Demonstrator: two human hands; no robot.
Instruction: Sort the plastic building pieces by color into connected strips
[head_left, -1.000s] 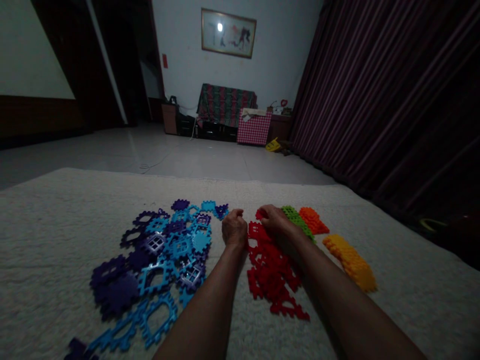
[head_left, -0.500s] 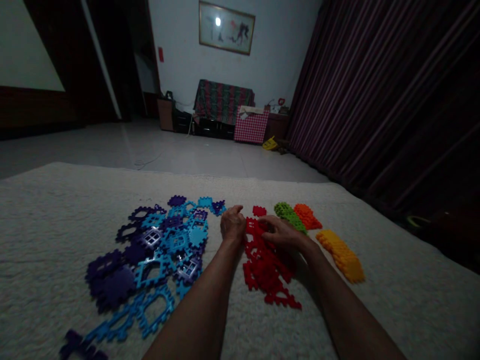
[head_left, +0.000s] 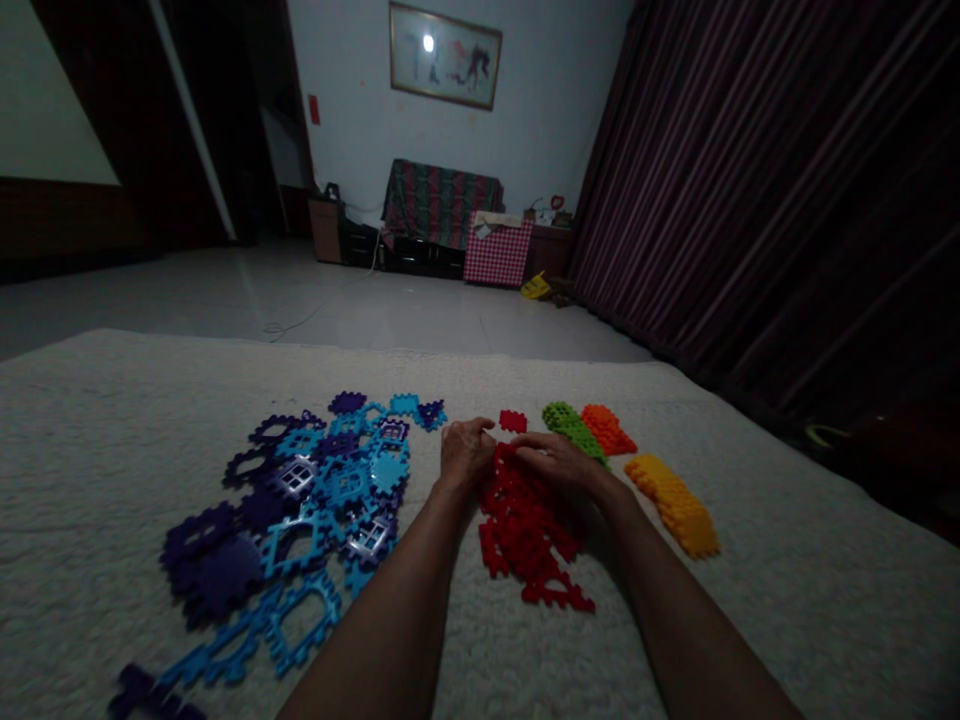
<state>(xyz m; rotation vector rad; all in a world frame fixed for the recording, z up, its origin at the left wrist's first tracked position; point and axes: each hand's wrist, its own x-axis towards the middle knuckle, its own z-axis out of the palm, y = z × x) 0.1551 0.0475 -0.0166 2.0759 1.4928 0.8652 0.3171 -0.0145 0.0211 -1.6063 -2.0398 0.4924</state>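
A pile of flat red toothed building panels (head_left: 525,525) lies on the pale blanket between my forearms. My left hand (head_left: 466,455) is closed at the pile's far left edge, its fingers curled against a red panel there. From the other side, my right hand (head_left: 559,462) bends its fingers over the top of the red panels; its palm and part of the pile beneath are hidden. Just beyond both hands, one red panel (head_left: 514,421) lies apart from the pile.
Blue and purple panels (head_left: 349,485) spread loosely on the left, some with windows. At right stand rows of green panels (head_left: 574,430), orange panels (head_left: 607,430) and yellow panels (head_left: 675,505). The blanket (head_left: 225,355) ends before a tiled floor; a dark curtain (head_left: 712,180) hangs at right.
My right hand's fingers have lowered and moved in over the far end of the red pile, closer to my left hand. The view has shifted slightly.
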